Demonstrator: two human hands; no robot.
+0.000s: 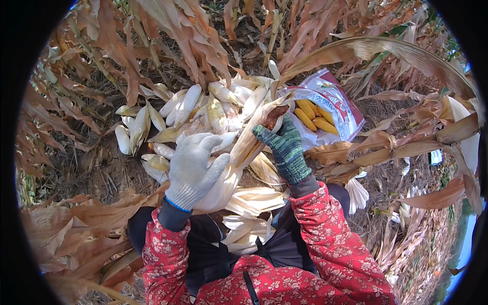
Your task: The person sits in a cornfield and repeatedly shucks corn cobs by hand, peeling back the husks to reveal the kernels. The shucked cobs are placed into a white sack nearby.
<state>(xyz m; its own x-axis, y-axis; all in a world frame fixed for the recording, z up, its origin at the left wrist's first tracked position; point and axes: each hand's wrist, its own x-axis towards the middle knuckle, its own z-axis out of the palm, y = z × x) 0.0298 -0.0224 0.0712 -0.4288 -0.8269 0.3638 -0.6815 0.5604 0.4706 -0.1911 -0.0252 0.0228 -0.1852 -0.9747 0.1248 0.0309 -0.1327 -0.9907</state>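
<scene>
My right hand [286,148], in a green and dark knitted glove, is wrapped round the upper part of an ear of corn [253,136]. The ear is tilted, its brown tip up to the right. Dry husk still covers most of it, and a little yellow shows beside my fingers. Pale husk leaves [219,193] hang from its lower end. My left hand [195,165], in a white knitted glove, is beside these leaves with thumb and forefinger spread apart; its other fingers are partly hidden.
A heap of ears in pale husks [188,104] lies on the soil ahead. Behind my right hand, a white and red printed sack [351,109] holds several bare yellow ears [315,117]. Loose husks [249,223] lie between my legs. Dry corn stalks and leaves [401,152] surround me.
</scene>
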